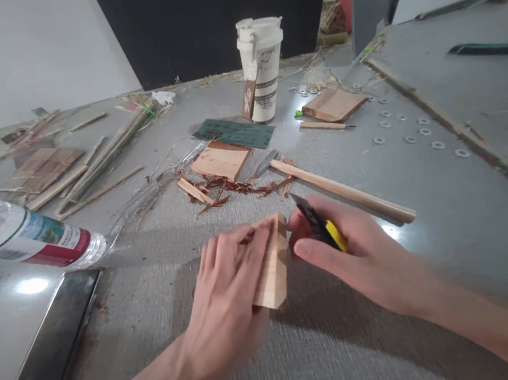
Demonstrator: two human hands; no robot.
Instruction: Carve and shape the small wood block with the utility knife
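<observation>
My left hand (230,283) is closed around a small pale wooden block (274,270), its fingers over the top and left side. The block is held tilted above the grey table, near the middle of the view. To its right, my right hand (349,245) grips a black and yellow utility knife (321,225). The knife's blade end points up and to the left, close to the block's upper right edge. Whether the blade touches the wood I cannot tell. Beyond the hands lie brown wood shavings (246,186) and another wooden block (221,160).
A wooden-handled tool (345,191) lies just beyond my right hand. Behind are green sandpaper (234,133), a white cup (263,66) and a wooden piece (334,104). Several metal washers (410,139) lie right. A water bottle (49,238) and a phone (51,344) are left.
</observation>
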